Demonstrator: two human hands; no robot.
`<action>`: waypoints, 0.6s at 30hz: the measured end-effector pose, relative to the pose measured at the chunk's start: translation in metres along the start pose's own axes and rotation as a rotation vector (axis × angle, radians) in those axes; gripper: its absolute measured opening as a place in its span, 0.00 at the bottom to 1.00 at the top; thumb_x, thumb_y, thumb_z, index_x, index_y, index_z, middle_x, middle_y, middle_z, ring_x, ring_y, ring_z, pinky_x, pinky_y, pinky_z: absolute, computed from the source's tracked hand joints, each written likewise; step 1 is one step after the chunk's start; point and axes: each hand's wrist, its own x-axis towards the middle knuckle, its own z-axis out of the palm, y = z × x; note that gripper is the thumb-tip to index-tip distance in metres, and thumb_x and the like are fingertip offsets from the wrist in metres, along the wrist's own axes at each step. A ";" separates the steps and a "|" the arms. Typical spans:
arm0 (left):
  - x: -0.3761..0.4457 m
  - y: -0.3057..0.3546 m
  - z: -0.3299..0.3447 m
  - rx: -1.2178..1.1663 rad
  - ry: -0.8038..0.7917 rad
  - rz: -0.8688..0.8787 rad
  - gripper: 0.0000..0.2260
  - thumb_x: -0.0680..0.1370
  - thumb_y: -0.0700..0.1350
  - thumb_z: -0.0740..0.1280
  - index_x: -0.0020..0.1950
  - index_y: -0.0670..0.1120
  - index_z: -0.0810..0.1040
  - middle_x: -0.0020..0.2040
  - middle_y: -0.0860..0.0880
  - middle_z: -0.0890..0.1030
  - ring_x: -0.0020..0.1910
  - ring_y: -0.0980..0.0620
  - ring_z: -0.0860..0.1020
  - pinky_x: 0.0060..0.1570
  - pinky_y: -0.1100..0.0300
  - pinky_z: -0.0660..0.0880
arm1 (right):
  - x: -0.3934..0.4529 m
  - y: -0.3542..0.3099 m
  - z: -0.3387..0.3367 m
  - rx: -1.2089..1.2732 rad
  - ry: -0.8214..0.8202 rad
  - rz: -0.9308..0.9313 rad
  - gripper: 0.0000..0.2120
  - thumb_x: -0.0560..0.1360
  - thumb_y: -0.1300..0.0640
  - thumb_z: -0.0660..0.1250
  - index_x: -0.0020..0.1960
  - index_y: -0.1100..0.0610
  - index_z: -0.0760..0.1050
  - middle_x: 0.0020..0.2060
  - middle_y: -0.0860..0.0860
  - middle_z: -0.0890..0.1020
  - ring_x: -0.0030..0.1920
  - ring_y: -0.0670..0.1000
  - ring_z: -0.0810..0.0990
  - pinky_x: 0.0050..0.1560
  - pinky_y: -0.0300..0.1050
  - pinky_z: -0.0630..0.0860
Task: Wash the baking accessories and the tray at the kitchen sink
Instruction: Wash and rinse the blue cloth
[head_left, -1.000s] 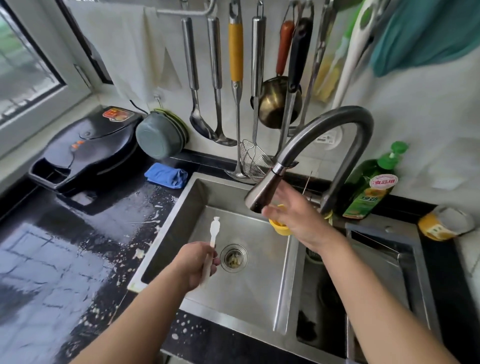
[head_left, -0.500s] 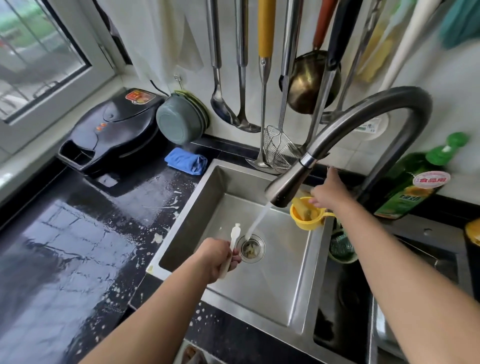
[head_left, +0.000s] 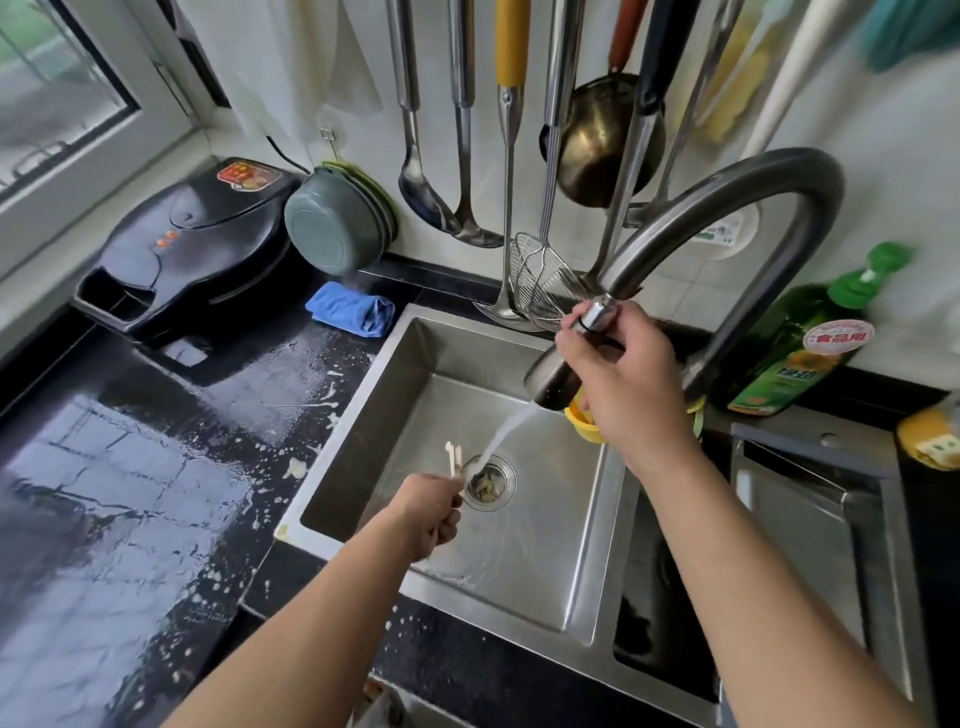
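At a kitchen sink (head_left: 395, 364), a person's left hand (head_left: 428, 512) grips a small white spatula (head_left: 453, 460) just left of the running water (head_left: 501, 434), while the right hand (head_left: 621, 382), well apart, clasps the tap's spray head (head_left: 558, 376). A yellow cup (head_left: 584, 421) sits at the basin's far right. Tilting the head too far could likely throw water onto the black counter (head_left: 156, 467), already wet and spattered white. Ladles (head_left: 441, 208) hang on the tiled wall; a window stands far left.
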 end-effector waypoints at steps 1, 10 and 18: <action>0.000 -0.003 -0.001 0.016 -0.015 0.029 0.08 0.84 0.41 0.64 0.46 0.40 0.76 0.35 0.46 0.73 0.24 0.54 0.67 0.22 0.65 0.61 | -0.002 0.010 0.001 -0.075 -0.013 0.009 0.05 0.77 0.52 0.71 0.52 0.47 0.77 0.46 0.44 0.83 0.45 0.48 0.82 0.43 0.46 0.80; -0.006 -0.015 -0.006 -0.019 -0.082 0.073 0.06 0.85 0.38 0.60 0.56 0.45 0.76 0.38 0.44 0.79 0.26 0.50 0.74 0.27 0.64 0.62 | -0.006 0.065 0.040 -0.228 -0.272 0.344 0.07 0.76 0.58 0.71 0.53 0.56 0.75 0.35 0.55 0.85 0.33 0.54 0.86 0.34 0.51 0.85; -0.002 -0.024 -0.004 -0.029 -0.074 0.053 0.06 0.85 0.38 0.60 0.52 0.47 0.74 0.37 0.44 0.79 0.25 0.51 0.72 0.27 0.63 0.60 | 0.006 0.059 0.054 -0.178 -0.282 0.390 0.08 0.76 0.60 0.71 0.54 0.58 0.75 0.38 0.56 0.85 0.33 0.54 0.87 0.40 0.54 0.86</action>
